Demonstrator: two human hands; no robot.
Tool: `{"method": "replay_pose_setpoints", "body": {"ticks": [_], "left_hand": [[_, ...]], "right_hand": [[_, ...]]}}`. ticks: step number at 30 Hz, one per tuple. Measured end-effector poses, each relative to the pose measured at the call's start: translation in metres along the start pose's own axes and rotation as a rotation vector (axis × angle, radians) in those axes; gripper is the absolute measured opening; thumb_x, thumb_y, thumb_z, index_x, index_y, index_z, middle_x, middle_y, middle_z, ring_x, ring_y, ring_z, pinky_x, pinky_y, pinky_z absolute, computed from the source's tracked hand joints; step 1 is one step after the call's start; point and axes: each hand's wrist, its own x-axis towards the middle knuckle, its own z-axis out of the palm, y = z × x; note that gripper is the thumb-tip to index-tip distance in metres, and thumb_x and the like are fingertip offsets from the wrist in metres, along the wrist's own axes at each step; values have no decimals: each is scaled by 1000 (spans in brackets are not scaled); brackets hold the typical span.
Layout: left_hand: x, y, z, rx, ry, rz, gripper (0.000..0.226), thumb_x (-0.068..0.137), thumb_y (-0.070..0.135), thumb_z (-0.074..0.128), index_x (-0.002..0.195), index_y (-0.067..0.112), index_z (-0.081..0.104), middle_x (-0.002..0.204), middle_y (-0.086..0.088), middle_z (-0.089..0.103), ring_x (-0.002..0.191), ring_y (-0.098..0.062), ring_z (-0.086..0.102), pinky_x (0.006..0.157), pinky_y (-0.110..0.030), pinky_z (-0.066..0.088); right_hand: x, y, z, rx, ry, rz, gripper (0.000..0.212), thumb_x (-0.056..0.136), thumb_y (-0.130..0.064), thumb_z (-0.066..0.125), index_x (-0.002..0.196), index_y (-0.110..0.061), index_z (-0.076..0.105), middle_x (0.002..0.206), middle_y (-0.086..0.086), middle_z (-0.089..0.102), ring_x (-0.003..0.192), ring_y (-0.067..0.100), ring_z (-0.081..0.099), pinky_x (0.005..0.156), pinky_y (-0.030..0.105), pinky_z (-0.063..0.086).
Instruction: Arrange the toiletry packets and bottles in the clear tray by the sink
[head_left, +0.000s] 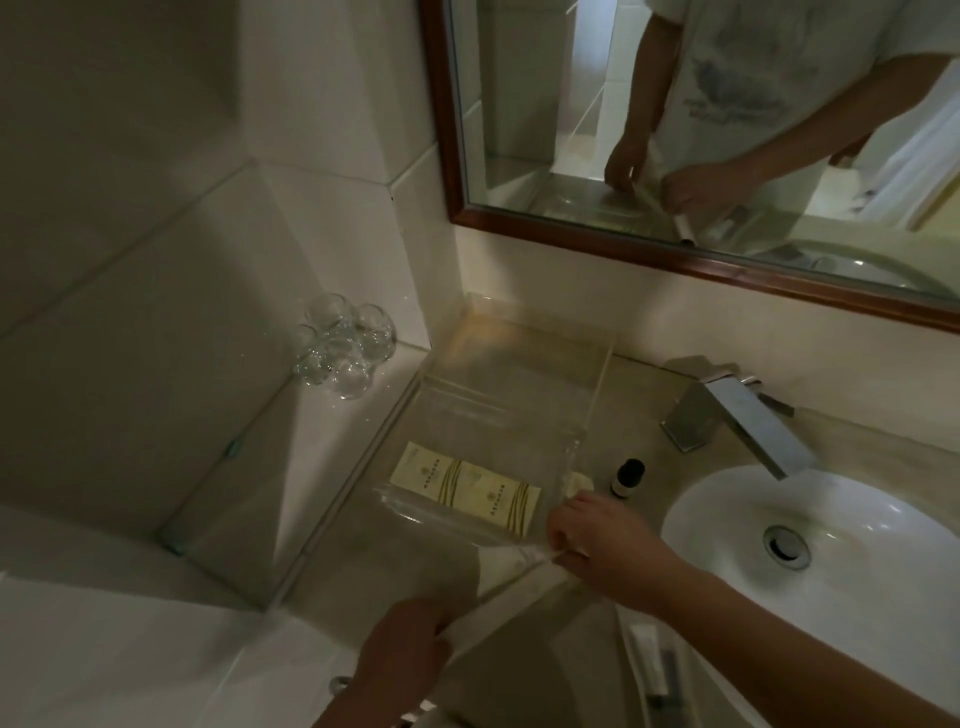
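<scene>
The clear tray (587, 410) sits on the beige counter left of the sink. Two cream toiletry packets (467, 483) with gold stripes lie flat at its near end. Both hands hold a long, thin white packet (506, 564) above the tray's near edge. My right hand (602, 545) pinches its far end and my left hand (405, 649) grips its near end. A small dark bottle (627, 475) with a pale label stands on the counter just right of the tray. A pale round item (582, 483) lies between the bottle and the tray wall.
The white sink (831, 545) and chrome faucet (737, 421) lie to the right. Upturned drinking glasses (345, 345) stand on the ledge at back left. A wood-framed mirror (675, 130) hangs behind. More wrapped items (649, 670) rest on the counter near my right forearm.
</scene>
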Motion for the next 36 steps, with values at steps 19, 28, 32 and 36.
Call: {"method": "replay_pose_setpoints", "body": {"ticks": [19, 28, 32, 36], "left_hand": [[147, 4, -149, 163, -259, 386, 13, 78, 18, 63, 89, 15, 70, 86, 3, 61, 81, -13, 60, 74, -30, 47], [167, -2, -133, 203, -283, 357, 16, 76, 13, 63, 77, 29, 66, 73, 11, 63, 70, -9, 62, 59, -24, 43], [165, -10, -128, 181, -165, 349, 13, 73, 16, 63, 80, 26, 67, 82, 7, 67, 77, -13, 62, 67, -29, 49], [162, -20, -122, 138, -57, 343, 25, 79, 18, 62, 101, 25, 71, 105, -1, 67, 97, -21, 62, 85, -33, 50]], "right_hand": [[64, 5, -41, 899, 100, 708, 11, 88, -17, 66, 97, -22, 62, 96, -1, 67, 84, 16, 65, 65, 28, 54], [68, 7, -24, 889, 102, 792, 21, 87, -23, 67, 106, -30, 62, 97, -7, 68, 81, 10, 67, 57, 20, 51], [76, 2, -21, 901, 113, 772, 22, 87, -21, 67, 105, -34, 64, 89, -14, 68, 77, 4, 67, 57, 17, 50], [93, -7, -19, 836, 76, 733, 19, 88, -23, 67, 97, -40, 63, 85, -17, 67, 73, -1, 65, 52, 13, 48]]}}
